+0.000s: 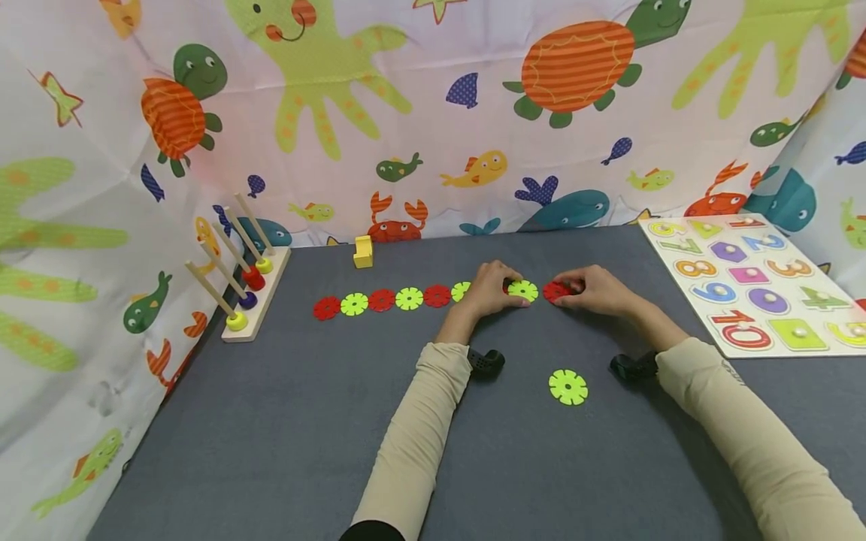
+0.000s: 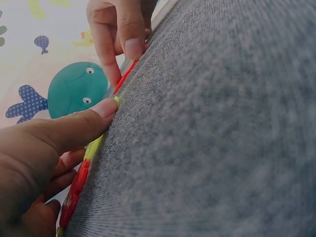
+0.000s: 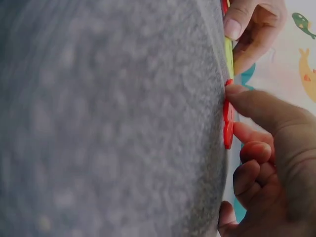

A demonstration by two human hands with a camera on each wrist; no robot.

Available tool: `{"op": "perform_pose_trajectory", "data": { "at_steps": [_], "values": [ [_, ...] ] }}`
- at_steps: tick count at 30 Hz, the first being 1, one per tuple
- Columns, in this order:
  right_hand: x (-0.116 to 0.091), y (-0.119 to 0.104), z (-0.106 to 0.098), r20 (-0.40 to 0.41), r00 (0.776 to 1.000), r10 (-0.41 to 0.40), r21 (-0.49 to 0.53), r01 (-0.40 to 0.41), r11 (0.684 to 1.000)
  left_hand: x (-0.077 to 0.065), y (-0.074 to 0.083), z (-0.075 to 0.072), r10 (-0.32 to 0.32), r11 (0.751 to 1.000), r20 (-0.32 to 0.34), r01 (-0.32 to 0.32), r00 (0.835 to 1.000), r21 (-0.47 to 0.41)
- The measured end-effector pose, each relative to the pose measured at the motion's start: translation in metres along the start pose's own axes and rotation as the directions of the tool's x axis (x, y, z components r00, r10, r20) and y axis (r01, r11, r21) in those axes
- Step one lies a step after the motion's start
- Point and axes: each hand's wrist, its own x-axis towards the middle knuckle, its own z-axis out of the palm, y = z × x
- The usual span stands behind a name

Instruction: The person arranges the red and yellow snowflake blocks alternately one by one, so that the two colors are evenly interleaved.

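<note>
Flat notched discs, red and yellow-green by turns, lie in a row, starting from a red disc point(image 1: 327, 308) at the left. My left hand point(image 1: 490, 289) pinches the yellow-green disc point(image 1: 523, 291) near the row's right end, thumb at its front edge. Part of the row is hidden behind that hand. At the far right, my right hand point(image 1: 598, 291) pinches a red disc point(image 3: 228, 118) between thumb and fingers, close beside the yellow-green one. Whether the two discs touch is hard to tell. Nearer me, a single yellow-green disc point(image 1: 568, 387) lies apart on the grey cloth.
A wooden peg stand point(image 1: 264, 300) with coloured rings stands at the left. Yellow blocks point(image 1: 363, 252) sit at the back. To the right lies a number-and-shape puzzle board point(image 1: 690, 282). A printed sea-animal curtain point(image 1: 433, 173) hangs behind the table.
</note>
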Motion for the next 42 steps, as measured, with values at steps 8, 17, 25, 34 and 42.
{"op": "perform_pose_trajectory", "data": {
  "at_steps": [8,17,25,34,42],
  "values": [
    [0.001,-0.003,0.001,0.018,0.999,0.045,0.056,-0.046,0.997,-0.001,0.002,-0.002,-0.016,1.0,0.01,0.016,1.0,-0.008],
    [0.0,-0.004,0.001,0.033,0.998,0.049,0.079,-0.052,0.996,-0.001,0.003,-0.002,-0.022,1.0,0.014,0.022,1.0,-0.01],
    [-0.013,-0.006,-0.003,0.016,1.0,-0.004,0.119,0.002,0.993,-0.002,0.003,-0.003,-0.008,1.0,0.015,0.008,1.0,-0.017],
    [-0.089,-0.039,0.006,0.122,0.974,-0.189,0.168,0.168,0.971,0.008,0.015,0.0,0.036,0.999,-0.003,-0.036,0.999,0.013],
    [-0.124,-0.051,0.021,0.215,0.942,-0.258,0.182,0.221,0.958,0.019,0.032,0.013,0.037,0.999,0.017,-0.038,0.999,0.026]
  ]
}}
